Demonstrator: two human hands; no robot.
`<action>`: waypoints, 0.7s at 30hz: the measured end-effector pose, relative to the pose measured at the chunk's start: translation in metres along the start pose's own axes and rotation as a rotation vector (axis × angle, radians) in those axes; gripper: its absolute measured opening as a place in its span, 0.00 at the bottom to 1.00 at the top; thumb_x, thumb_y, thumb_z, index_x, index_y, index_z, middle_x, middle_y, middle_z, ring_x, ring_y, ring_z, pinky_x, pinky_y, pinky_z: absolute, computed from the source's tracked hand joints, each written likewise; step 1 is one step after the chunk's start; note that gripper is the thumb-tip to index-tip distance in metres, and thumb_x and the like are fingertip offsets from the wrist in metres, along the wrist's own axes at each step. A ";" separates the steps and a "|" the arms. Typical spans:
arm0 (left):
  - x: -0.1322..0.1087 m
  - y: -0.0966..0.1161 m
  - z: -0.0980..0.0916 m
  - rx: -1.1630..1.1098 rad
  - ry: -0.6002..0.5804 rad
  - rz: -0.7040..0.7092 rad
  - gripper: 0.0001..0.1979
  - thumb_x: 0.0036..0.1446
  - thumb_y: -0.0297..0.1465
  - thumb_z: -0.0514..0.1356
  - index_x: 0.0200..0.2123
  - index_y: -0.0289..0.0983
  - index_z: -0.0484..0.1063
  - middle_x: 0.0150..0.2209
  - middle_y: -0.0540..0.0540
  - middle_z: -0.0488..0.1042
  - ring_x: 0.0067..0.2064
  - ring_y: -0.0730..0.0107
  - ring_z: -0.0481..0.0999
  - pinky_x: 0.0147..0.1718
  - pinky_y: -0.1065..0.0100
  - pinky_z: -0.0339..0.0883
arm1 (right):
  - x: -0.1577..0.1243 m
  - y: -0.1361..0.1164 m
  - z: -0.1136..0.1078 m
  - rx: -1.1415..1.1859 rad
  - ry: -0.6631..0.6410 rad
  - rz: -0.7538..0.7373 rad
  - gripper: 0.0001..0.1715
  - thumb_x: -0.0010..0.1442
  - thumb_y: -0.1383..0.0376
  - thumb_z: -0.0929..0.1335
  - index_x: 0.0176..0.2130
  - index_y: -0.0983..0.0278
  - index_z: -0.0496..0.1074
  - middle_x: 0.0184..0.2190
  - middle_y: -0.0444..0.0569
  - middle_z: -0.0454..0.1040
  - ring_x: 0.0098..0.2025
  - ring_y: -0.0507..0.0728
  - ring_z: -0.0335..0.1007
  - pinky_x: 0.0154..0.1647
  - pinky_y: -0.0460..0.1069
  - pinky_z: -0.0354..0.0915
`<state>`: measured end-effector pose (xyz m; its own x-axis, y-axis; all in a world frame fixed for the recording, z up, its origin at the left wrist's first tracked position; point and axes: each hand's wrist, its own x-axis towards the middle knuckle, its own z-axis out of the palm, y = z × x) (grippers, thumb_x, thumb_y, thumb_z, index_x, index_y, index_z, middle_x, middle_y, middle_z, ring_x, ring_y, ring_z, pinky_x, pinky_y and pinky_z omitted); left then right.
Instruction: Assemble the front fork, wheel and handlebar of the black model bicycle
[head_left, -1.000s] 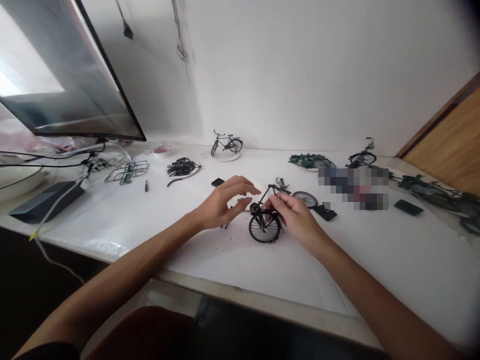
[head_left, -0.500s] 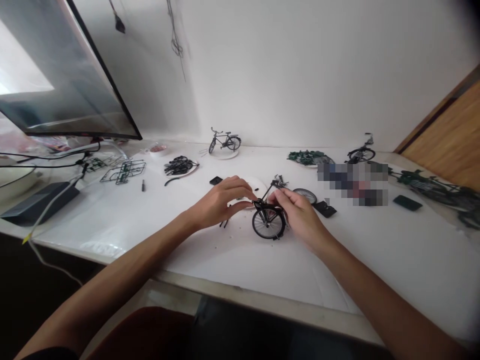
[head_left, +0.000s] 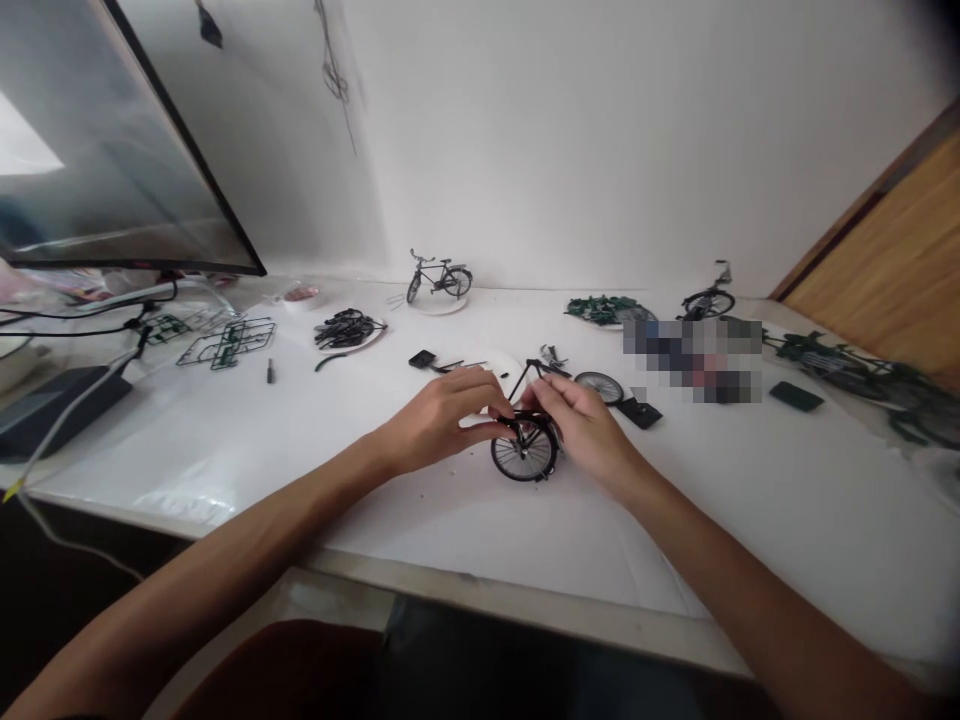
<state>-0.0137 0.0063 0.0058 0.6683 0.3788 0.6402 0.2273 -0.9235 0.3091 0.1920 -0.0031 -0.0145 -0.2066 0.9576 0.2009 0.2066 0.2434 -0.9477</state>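
1. Bicycle (head_left: 529,420), a black model with one spoked wheel (head_left: 524,455), is between the person's hands, just on the near side of the white plate (head_left: 502,361); whether the wheel touches the table (head_left: 442,530) cannot be told

2. The right hand (head_left: 589,420), near the plate's right edge, has thumb and fingers clamped on the bicycle's thin frame (head_left: 520,382), whose tubes rise to a point beside the fingertips

3. The left hand (head_left: 442,415), in front of the plate, bends toward the top of the wheel, thumb and forefinger tips close together at the bicycle; whether they pinch a part of it cannot be told

4. On the plate lie thin black rods (head_left: 459,366) and a small black piece (head_left: 504,376), and near its left edge is a square black tray (head_left: 422,358)

5. Right of the plate come a cluster of silvery parts (head_left: 553,358) close by, a loose wheel (head_left: 598,387) lying flat and a black case (head_left: 640,413); well farther right is a dark green box (head_left: 796,396)

6. Beyond the plate, to its left, a second bicycle (head_left: 440,277) stands upright on a small dish (head_left: 442,307); beyond the plate, to its right, are a heap of green parts (head_left: 604,311) and a third bicycle (head_left: 709,302)

7. Well left of the plate are a heap of black parts (head_left: 347,329), a small tool (head_left: 271,371), green sprues (head_left: 229,343) and, farthest off, a monitor (head_left: 135,150)
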 end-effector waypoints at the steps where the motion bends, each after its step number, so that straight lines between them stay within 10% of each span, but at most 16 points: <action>1: 0.000 0.000 0.001 0.003 0.010 -0.002 0.07 0.62 0.32 0.61 0.40 0.35 0.72 0.35 0.43 0.74 0.39 0.68 0.72 0.38 0.65 0.69 | 0.000 -0.001 0.000 -0.010 -0.010 -0.005 0.18 0.67 0.53 0.62 0.33 0.62 0.70 0.31 0.44 0.71 0.35 0.54 0.67 0.39 0.49 0.62; 10: 0.002 0.007 -0.015 0.101 0.040 0.091 0.08 0.63 0.35 0.60 0.39 0.35 0.70 0.36 0.43 0.74 0.39 0.67 0.72 0.38 0.64 0.70 | -0.006 -0.015 -0.010 -0.221 -0.165 -0.046 0.18 0.66 0.56 0.65 0.28 0.62 0.71 0.24 0.42 0.70 0.30 0.53 0.66 0.36 0.49 0.60; 21: -0.017 -0.010 -0.078 0.389 0.639 0.064 0.07 0.68 0.28 0.52 0.40 0.40 0.69 0.38 0.46 0.72 0.40 0.68 0.73 0.38 0.63 0.69 | -0.013 -0.014 -0.005 -0.519 -0.161 -0.184 0.14 0.67 0.58 0.64 0.43 0.59 0.76 0.43 0.50 0.76 0.43 0.60 0.72 0.41 0.53 0.66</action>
<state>-0.0824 0.0137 0.0471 0.1746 0.1760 0.9688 0.5149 -0.8550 0.0625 0.1965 -0.0178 -0.0020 -0.4182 0.8665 0.2725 0.5875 0.4868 -0.6464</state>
